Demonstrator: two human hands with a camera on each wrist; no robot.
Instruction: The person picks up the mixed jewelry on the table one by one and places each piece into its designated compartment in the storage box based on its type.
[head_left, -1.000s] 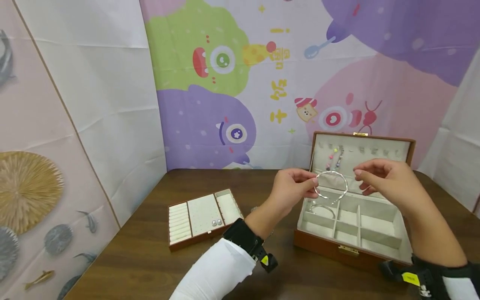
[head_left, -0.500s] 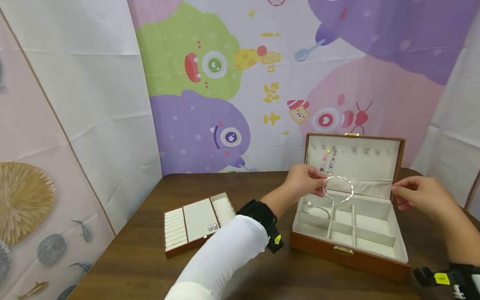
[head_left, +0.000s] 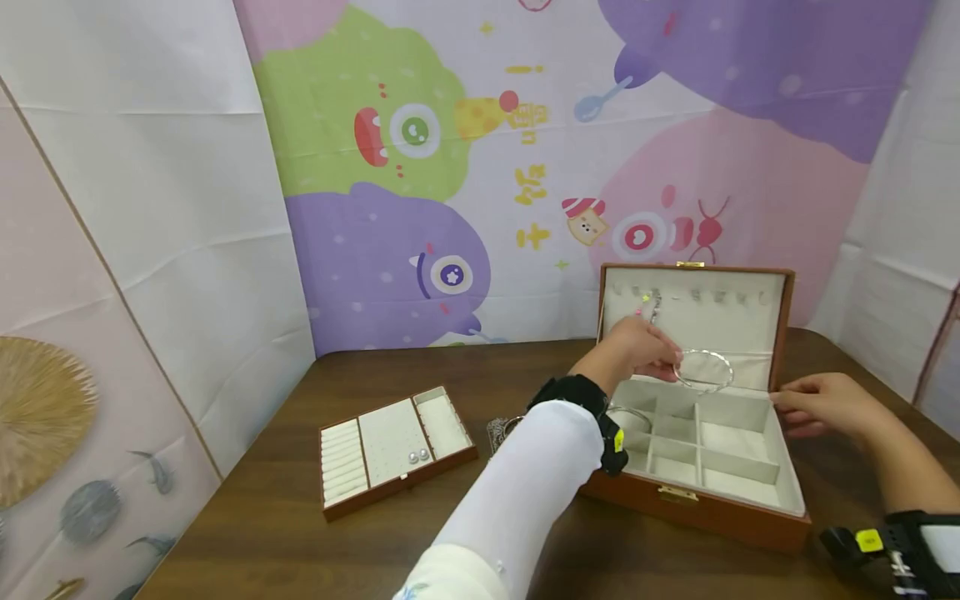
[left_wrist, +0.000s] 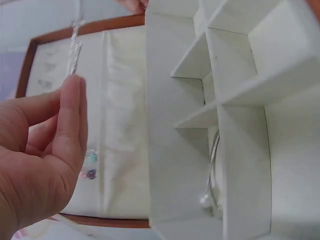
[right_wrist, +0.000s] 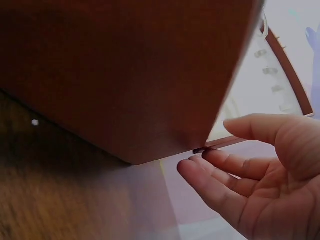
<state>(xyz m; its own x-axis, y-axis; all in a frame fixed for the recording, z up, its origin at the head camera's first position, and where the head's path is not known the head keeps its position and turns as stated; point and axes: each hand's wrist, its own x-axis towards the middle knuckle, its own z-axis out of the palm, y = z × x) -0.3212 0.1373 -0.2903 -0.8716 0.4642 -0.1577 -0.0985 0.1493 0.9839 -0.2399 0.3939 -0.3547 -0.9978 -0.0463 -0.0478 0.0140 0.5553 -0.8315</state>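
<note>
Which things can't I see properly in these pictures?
Head: white sleeve hides part of the silver chain.
Head: left hand covers part of the bead strings.
Left wrist: top edge cuts off most of the right hand.
Right wrist: side of the box hides its inside.

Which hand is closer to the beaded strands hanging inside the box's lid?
Left. The left hand, pinching a silver bangle, is just in front of and below the beaded strands; the right hand is farther off, at the right side of the box.
</note>
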